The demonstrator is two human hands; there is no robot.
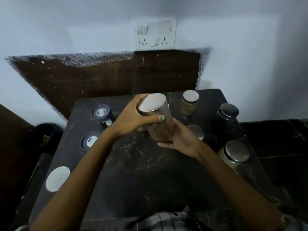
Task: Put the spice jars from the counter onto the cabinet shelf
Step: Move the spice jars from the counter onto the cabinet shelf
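A tall glass spice jar (160, 124) with a silver lid is tilted above the dark counter (141, 164). My left hand (131, 117) grips it near the lid and my right hand (181, 139) cups its base. Around it stand more jars: a small silver-lidded jar (190, 104) at the back, a dark-lidded jar (227, 114) on the right, a silver-lidded jar (235, 154) of pale spice at the right edge, and a low silver lid (196, 131) just behind my right hand. No cabinet shelf is in view.
On the left of the counter stand two jars with dark lids (100, 113) (90, 140) and one with a silver lid (57, 178). A dark backsplash (108, 77) and a wall socket plate (156, 35) lie behind. A lower dark surface (275, 147) extends right.
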